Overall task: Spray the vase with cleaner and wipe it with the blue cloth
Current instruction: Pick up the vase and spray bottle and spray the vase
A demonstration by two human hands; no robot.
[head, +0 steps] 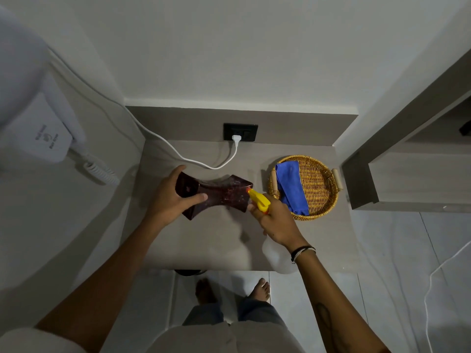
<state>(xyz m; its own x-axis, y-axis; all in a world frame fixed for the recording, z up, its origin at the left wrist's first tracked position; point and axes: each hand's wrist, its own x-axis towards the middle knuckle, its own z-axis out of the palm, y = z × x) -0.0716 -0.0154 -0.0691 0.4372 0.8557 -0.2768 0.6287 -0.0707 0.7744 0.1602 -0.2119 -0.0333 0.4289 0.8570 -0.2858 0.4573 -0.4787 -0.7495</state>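
Observation:
A dark red glass vase [221, 194] lies on its side above the grey counter [204, 240], with my left hand [169, 197] gripping its left end. My right hand [276, 220] holds a spray bottle; its yellow nozzle [258, 198] points at the vase's right end, almost touching it. The bottle's pale body [276, 256] hangs below my wrist. The blue cloth [291, 187] lies draped in a round wicker basket [321, 187] to the right of the vase.
A white cable [193, 161] runs across the counter's back to a black wall socket [240, 132]. A white wall-mounted hair dryer [38, 133] with a coiled cord hangs at left. A shelf unit [407, 174] stands at right. My bare feet stand on the tiled floor below.

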